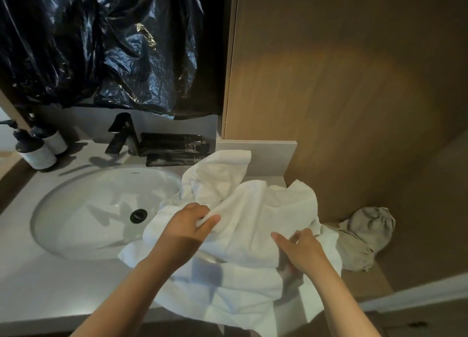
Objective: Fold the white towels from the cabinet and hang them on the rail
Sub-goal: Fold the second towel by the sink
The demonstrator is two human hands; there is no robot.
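Observation:
A heap of crumpled white towels (255,217) lies on the right end of the grey vanity counter (45,286), spilling over the basin's right rim and the counter's front edge. My left hand (184,230) pinches a fold of the top towel between thumb and fingers near the basin. My right hand (301,250) grips the towel's right part, with its fingers curled into the cloth. No towel rail is in view.
A white oval basin (101,210) with a black drain sits left of the towels. Behind it stand a black tap (121,134), two pump bottles (38,146) and black packets (174,148). Black plastic sheeting (101,45) hangs above. A wooden wall (354,83) rises on the right, with a grey cloth bag (367,232) at its foot.

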